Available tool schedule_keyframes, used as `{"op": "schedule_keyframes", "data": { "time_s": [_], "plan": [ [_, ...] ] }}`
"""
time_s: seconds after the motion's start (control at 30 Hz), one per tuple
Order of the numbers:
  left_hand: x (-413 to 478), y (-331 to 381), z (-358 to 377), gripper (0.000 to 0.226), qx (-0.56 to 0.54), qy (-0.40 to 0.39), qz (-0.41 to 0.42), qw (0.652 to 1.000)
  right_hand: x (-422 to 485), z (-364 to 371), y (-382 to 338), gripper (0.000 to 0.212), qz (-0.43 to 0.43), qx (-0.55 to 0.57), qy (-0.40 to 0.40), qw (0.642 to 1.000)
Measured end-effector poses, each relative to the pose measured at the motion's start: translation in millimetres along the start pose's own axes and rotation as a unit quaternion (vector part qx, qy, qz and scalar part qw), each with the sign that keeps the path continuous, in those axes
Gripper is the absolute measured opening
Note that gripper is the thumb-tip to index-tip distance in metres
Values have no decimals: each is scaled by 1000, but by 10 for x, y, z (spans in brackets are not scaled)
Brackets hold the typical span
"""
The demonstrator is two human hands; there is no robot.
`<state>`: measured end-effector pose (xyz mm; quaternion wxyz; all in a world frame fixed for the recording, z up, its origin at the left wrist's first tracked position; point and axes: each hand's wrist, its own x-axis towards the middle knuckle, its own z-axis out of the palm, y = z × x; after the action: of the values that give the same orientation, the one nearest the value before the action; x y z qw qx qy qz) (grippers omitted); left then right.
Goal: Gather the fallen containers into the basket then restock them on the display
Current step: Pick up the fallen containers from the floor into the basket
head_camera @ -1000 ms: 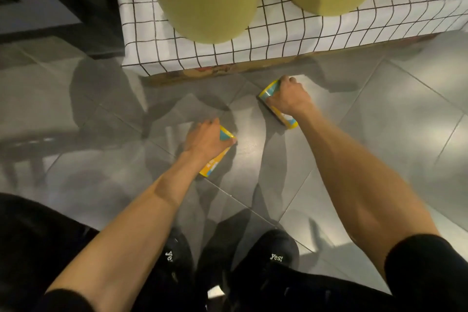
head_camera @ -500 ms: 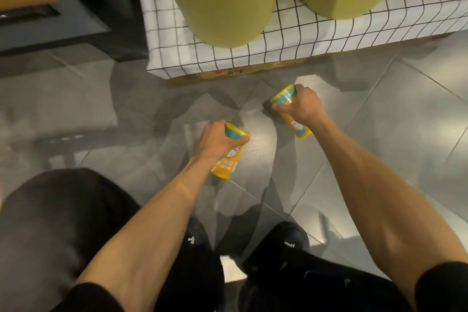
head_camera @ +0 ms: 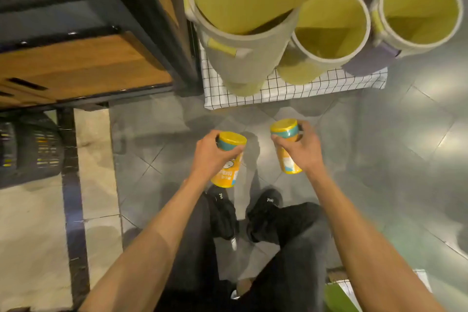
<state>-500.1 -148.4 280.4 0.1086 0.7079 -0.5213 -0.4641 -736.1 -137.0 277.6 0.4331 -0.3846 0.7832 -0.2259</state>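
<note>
**Two yellow containers lifted off the floor, one in each of your hands**

You are looking straight down at a grey tiled floor (head_camera: 385,164). The landmark here is a white cloth with a black grid (head_camera: 291,94), spread over a low platform at the top centre of the view.

A dark-framed shelf unit with a wooden board (head_camera: 83,66) stands just left of the cloth. Three round fabric bins stand on the cloth. The grey bin (head_camera: 243,61) is at its left end, with a large yellow shape leaning out of it. A yellow-lined bin (head_camera: 331,30) sits in the middle, and another yellow-lined bin (head_camera: 420,7) is at the right end.

A dark slatted basket (head_camera: 30,152) sits on the floor well to the left of the cloth, below the shelf board. Bits of yellow show through its slats.

Your bare forearms reach out over the floor on the near side of the cloth. Your left hand (head_camera: 210,154) is wrapped around the left container (head_camera: 228,172), a yellow tub with a teal band under its lid. Your right hand (head_camera: 304,149) grasps the right container (head_camera: 287,162), which has the same colours. Both tubs are upright and clear of the floor, near the cloth's front edge and apart from each other.

Your black shoes (head_camera: 225,213) stand nearer you than the tubs.
</note>
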Motion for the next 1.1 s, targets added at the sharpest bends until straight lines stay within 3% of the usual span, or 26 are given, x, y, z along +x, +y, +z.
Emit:
{"op": "schedule_keyframes", "data": {
  "time_s": [0.27, 0.4, 0.53, 0.7, 0.93, 1.1],
  "plan": [
    [-1532, 937, -1142, 49, -95, 73, 10, 993, -1471, -875, -1163, 48, -21, 86, -27, 996],
    [-2134, 1204, -1407, 48, -178, 152, 17, 972, -1843, -1078, -1541, 51, -74, 86, -94, 989],
    [-2598, 1226, -1530, 64, -257, 226, 7, 939, -2069, -1122, -1963, 46, -145, 58, -182, 971],
    [-3101, 1156, -1775, 63, -306, 318, -21, 897, -2359, -961, -2491, 32, -222, 41, -277, 934],
    [-3664, 718, -2343, 48, -333, 440, -47, 833, -2845, -333, -3123, 35, -312, 5, -362, 879],
    [-4035, 170, -2845, 61, -354, 481, -52, 800, -3289, 429, -3426, 45, -350, -25, -385, 854]
  ]
}}
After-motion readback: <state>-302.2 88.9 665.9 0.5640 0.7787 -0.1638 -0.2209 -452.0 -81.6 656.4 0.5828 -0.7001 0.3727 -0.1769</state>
